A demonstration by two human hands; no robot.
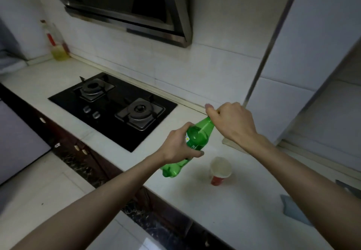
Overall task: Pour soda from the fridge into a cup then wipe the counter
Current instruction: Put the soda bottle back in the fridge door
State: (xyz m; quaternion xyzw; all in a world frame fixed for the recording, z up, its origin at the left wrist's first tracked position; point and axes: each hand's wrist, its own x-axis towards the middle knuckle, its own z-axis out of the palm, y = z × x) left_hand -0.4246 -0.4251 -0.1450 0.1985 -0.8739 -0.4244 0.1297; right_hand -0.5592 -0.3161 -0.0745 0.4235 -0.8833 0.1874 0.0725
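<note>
Over a white counter (224, 210), the left hand (175, 144) grips a green bottle (197, 138); the right hand (232, 120) is closed around its top, above a cup (220, 171).

Just the one wide-angle cam here, worn on the head, looking forward and down over the white stone counter (224, 206) from close range, with both forearms reaching in from the bottom edge. It's tilted a bit, so the black glass two-burner gas hob (113, 109) sits upper left and the slanted steel range hood (127, 5) fills the top.
</note>
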